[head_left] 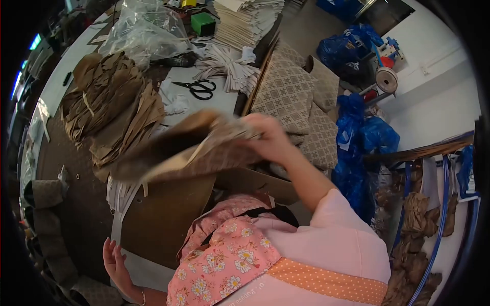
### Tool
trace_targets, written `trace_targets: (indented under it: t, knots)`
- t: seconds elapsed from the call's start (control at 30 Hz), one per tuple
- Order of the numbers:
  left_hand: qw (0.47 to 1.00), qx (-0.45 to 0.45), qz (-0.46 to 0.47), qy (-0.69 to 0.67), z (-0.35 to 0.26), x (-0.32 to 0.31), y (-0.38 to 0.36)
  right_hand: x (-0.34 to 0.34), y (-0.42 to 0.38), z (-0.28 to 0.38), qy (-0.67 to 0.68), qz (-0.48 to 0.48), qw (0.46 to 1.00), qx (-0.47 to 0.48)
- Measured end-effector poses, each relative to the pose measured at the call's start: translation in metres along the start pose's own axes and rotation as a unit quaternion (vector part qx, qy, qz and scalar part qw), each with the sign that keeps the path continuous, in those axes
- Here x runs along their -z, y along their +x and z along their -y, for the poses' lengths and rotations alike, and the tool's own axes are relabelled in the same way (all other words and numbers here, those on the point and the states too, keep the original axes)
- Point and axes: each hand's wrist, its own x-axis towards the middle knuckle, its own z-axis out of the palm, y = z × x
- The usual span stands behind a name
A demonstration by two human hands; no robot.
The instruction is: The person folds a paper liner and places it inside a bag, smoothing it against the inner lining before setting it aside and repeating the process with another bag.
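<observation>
My right hand (268, 136) is closed on the gathered end of a brown patterned fabric piece (204, 153), which swings out to the left above the table and is blurred by motion. Its underside looks plain and dark. Low at the left, my left hand (118, 265) is raised with its fingers apart and nothing in it. Under the fabric lies a flat brown sheet (163, 214), partly covered. White strips (122, 196) stick out beside that sheet. Black-handled scissors (199, 89) rest on a white surface beyond the fabric.
A heap of brown folded pieces (109, 97) lies at the far left, near a clear plastic bag (145, 30). White strips (229, 66) are bundled at the back. Patterned fabric (286, 89) drapes at the table's right edge. Blue bags (352, 148) and a rack (441, 204) stand right.
</observation>
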Motion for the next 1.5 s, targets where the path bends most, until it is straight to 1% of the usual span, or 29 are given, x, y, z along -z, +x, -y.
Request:
trace_targets:
  t: [0.03,0.07,0.1,0.13,0.17,0.2,0.23,0.3,0.33,0.4,0.47,0.5,0.57,0.63,0.7,0.77,0.8,0.87,0.9,0.93,1.0,1.07,1.1,1.13,1.27,1.33,1.4,1.47,1.5]
  knots:
    - [0.998,-0.034,0.038,-0.023,0.019,0.002,0.02,0.038,-0.002,0.019,0.005,-0.077,0.997,-0.03]
    - [0.994,-0.066,0.075,-0.045,0.03,0.002,0.033,0.069,-0.016,0.016,0.032,-0.169,0.976,-0.135]
    - [0.994,-0.067,0.081,-0.043,0.028,-0.004,0.037,0.097,-0.023,0.016,-0.052,-0.26,0.962,-0.069]
    - [0.99,-0.067,0.116,-0.052,0.023,-0.011,0.042,0.116,-0.029,0.013,0.047,-0.36,0.931,-0.038]
    - [0.985,-0.067,0.149,-0.061,0.019,-0.017,0.046,0.142,-0.04,0.008,-0.125,-0.375,0.918,-0.035]
    - [0.984,-0.069,0.152,-0.06,0.019,-0.024,0.049,0.167,-0.052,0.002,-0.293,-0.379,0.877,-0.029]
    - [0.983,-0.091,0.155,-0.043,0.018,-0.031,0.051,0.182,-0.065,-0.009,-0.294,-0.381,0.876,-0.029]
    - [0.981,-0.112,0.155,-0.026,0.018,-0.04,0.054,0.197,-0.097,-0.051,-0.525,-0.422,0.739,0.014]
    - [0.981,-0.113,0.16,-0.012,0.019,-0.043,0.054,0.2,-0.118,-0.076,-0.537,-0.424,0.729,-0.012]
    - [0.982,-0.111,0.153,0.002,0.027,-0.044,0.054,0.186,-0.17,-0.125,-0.53,-0.406,0.733,-0.13]
    - [0.981,-0.098,0.164,0.037,0.042,-0.036,0.058,0.142,-0.213,-0.153,-0.505,-0.287,0.735,-0.349]
    - [0.984,-0.094,0.143,0.04,0.039,-0.034,0.052,0.12,-0.238,-0.166,-0.492,-0.187,0.737,-0.425]
    - [0.981,-0.064,0.135,0.126,0.02,-0.038,0.037,0.092,-0.278,-0.189,-0.386,-0.053,0.782,-0.486]
    - [0.981,-0.06,0.113,0.146,0.02,-0.035,0.028,0.084,-0.3,-0.208,-0.428,0.0,0.772,-0.469]
    - [0.98,-0.056,0.094,0.164,0.02,-0.032,0.021,0.066,-0.268,-0.17,-0.435,-0.084,0.754,-0.485]
    - [0.98,-0.036,0.088,0.175,0.022,-0.031,0.011,0.054,-0.258,-0.159,-0.493,-0.145,0.727,-0.456]
    - [0.984,-0.02,0.059,0.17,0.027,-0.029,0.008,0.052,-0.264,-0.168,-0.501,-0.173,0.728,-0.434]
    - [0.964,-0.036,0.073,0.255,0.043,-0.017,-0.001,0.053,-0.272,-0.192,-0.506,-0.221,0.743,-0.378]
    - [0.965,0.004,0.064,0.255,0.044,-0.01,-0.008,0.052,-0.272,-0.198,-0.499,-0.207,0.755,-0.372]
    - [0.965,0.043,0.055,0.251,0.046,-0.001,-0.014,0.048,-0.266,-0.194,-0.47,-0.172,0.787,-0.36]
    - [0.965,0.084,-0.008,0.247,0.069,0.023,-0.028,0.034,-0.258,-0.195,-0.394,-0.032,0.872,-0.29]
    - [0.962,0.12,-0.058,0.24,0.102,0.051,-0.045,0.009,-0.281,-0.243,-0.26,0.013,0.912,-0.316]
    - [0.946,0.138,-0.151,0.251,0.122,0.067,-0.055,-0.005,-0.264,-0.255,-0.251,0.036,0.921,-0.295]
    - [0.922,0.155,-0.238,0.264,0.137,0.084,-0.069,-0.016,-0.25,-0.264,-0.24,0.076,0.927,-0.277]
    - [0.805,0.271,-0.434,0.301,0.186,0.167,-0.125,-0.062,-0.213,-0.281,-0.202,0.2,0.932,-0.225]
    - [0.771,0.296,-0.484,0.289,0.2,0.202,-0.146,-0.078,-0.201,-0.282,-0.19,0.246,0.927,-0.209]
    - [0.707,0.326,-0.542,0.316,0.224,0.232,-0.155,-0.094,-0.186,-0.28,-0.179,0.292,0.92,-0.19]
    - [0.697,0.35,-0.56,0.281,0.228,0.252,-0.153,-0.104,-0.162,-0.264,-0.175,0.318,0.915,-0.175]
    - [0.7,0.38,-0.541,0.27,0.23,0.26,-0.151,-0.111,-0.126,-0.202,-0.166,0.324,0.913,-0.185]
